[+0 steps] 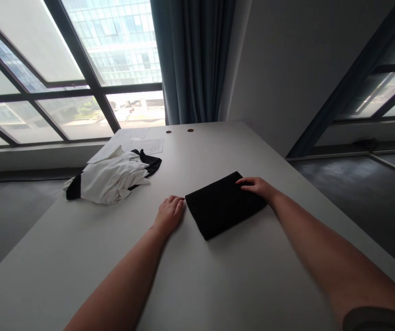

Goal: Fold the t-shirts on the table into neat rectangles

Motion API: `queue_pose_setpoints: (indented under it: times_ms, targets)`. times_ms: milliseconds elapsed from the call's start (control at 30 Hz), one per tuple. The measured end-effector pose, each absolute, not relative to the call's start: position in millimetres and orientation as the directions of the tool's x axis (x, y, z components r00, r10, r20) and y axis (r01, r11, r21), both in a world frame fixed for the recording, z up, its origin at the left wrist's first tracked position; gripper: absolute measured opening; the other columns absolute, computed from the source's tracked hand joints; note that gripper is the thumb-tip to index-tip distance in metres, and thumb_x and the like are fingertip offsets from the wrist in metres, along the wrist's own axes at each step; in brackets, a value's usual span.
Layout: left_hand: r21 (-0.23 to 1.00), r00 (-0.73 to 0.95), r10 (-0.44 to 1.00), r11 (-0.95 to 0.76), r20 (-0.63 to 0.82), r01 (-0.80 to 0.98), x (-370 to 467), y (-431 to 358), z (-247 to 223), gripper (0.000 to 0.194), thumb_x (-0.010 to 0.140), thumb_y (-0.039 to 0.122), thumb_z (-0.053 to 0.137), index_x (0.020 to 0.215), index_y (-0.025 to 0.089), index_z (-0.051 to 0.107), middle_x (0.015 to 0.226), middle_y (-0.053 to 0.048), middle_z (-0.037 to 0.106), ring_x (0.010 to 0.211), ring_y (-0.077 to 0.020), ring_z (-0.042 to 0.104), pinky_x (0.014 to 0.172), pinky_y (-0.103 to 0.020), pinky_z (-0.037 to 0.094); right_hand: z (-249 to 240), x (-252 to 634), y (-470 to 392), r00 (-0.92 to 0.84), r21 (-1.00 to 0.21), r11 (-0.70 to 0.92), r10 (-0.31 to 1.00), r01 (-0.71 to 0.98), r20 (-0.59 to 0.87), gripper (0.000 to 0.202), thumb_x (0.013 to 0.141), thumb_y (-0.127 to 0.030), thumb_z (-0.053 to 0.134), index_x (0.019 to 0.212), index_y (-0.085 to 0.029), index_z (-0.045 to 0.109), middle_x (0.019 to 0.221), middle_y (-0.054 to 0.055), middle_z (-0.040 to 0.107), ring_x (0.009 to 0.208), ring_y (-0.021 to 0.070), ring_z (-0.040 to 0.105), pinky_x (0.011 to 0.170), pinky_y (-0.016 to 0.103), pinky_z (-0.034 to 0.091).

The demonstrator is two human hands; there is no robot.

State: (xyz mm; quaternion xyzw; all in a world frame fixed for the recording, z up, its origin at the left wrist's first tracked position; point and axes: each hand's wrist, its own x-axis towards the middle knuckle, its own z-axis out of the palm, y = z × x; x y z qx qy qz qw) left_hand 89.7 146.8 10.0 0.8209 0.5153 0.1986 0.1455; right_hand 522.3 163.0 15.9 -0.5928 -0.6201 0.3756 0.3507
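Observation:
A flat black rectangle (225, 207), which looks like a folded cloth, lies at an angle on the white table (238, 285). My right hand (257, 187) rests over its right end, fingers stretched out on top and slightly apart. Beside its left corner, my left hand (170, 212) lies palm down on the table, with the fingers loosely extended and their tips at or touching that corner. Neither hand shows a grip on anything. The underside of the black piece is hidden.
A crumpled heap of white and black clothing (109, 177) sits at the table's left side. Behind it lie printed paper sheets (149, 146). Two round cable holes (190, 130) are near the far edge. Beyond are a blue curtain (193, 64) and windows (124, 46).

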Motion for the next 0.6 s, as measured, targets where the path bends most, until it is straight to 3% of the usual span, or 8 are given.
queue_pose_setpoints:
  times_ms: [167,333,467,600]
  targets:
    - [0.384,0.403,0.907,-0.418,0.123,0.823,94.6,147.5,10.6,0.033,0.106,0.037,0.044,0.124,0.026,0.069,0.127,-0.007,0.067,0.118,-0.0252,0.06,0.109,-0.044,0.046,2.8,567.2,220.5,0.285,-0.859,-0.069,0.954,0.507,0.092,0.047,0.073,-0.04,0.076,0.115,-0.02,0.08,0.111,0.008,0.079,0.105,0.0273,0.07,0.103,0.043,0.049]
    - [0.38,0.398,0.911,-0.407,0.107,0.831,96.4,150.7,10.5,0.029,0.104,0.036,0.047,0.121,0.026,0.069,0.125,-0.007,0.066,0.116,-0.0259,0.061,0.107,-0.044,0.047,-7.5,588.9,262.2,0.683,-0.804,-0.236,0.681,0.546,0.264,0.048,0.082,-0.029,0.069,0.128,-0.015,0.075,0.125,0.015,0.074,0.11,0.0256,0.066,0.098,0.038,0.046]
    - [0.391,0.405,0.907,-0.417,0.119,0.82,96.2,151.4,9.5,0.029,0.104,0.036,0.048,0.121,0.025,0.069,0.125,-0.008,0.067,0.115,-0.0259,0.061,0.107,-0.045,0.046,-4.7,604.9,282.4,0.806,-0.797,-0.357,0.535,0.487,0.253,0.058,0.09,-0.022,0.059,0.145,-0.003,0.061,0.144,0.028,0.06,0.123,0.0302,0.057,0.104,0.043,0.039]
    - [0.398,0.398,0.91,-0.41,0.116,0.821,96.1,151.4,9.1,0.027,0.102,0.035,0.05,0.12,0.026,0.069,0.125,-0.007,0.066,0.116,-0.0255,0.061,0.108,-0.044,0.046,0.3,616.7,291.1,0.865,-0.798,-0.418,0.442,0.433,0.238,0.06,0.09,-0.016,0.055,0.147,0.001,0.057,0.146,0.031,0.057,0.129,0.033,0.053,0.106,0.045,0.036]
